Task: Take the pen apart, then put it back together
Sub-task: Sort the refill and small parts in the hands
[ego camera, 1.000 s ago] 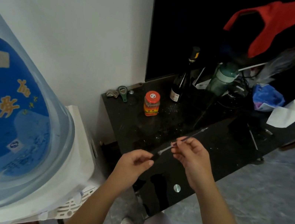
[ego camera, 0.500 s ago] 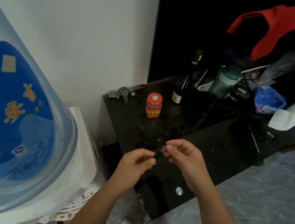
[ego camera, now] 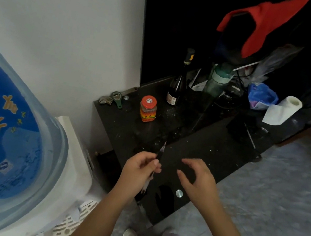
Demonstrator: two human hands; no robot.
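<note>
**Precariously pinched: a thin pen over a dark, cluttered tabletop**

Just below the middle of the frame, the left hand pinches the slim dark pen with a clear pointed tip between thumb and fingers, tip angled upward. The right hand hovers just beside it, fingers loosely curled and spread, holding nothing that can be made out.

The risk, as I judge it, is a small part slipping free and vanishing against the glossy black speckled table or rolling off to the grey floor; a one-handed pinch on so thin a barrel gives little control. Motion blur hides whether the pen is whole.

As for containers: the small glass jar with an orange lid, above centre, holds something yellowish; the dark glass wine bottle and the tall green-capped bottle show no readable contents; the large blue water jug at left looks full.
</note>
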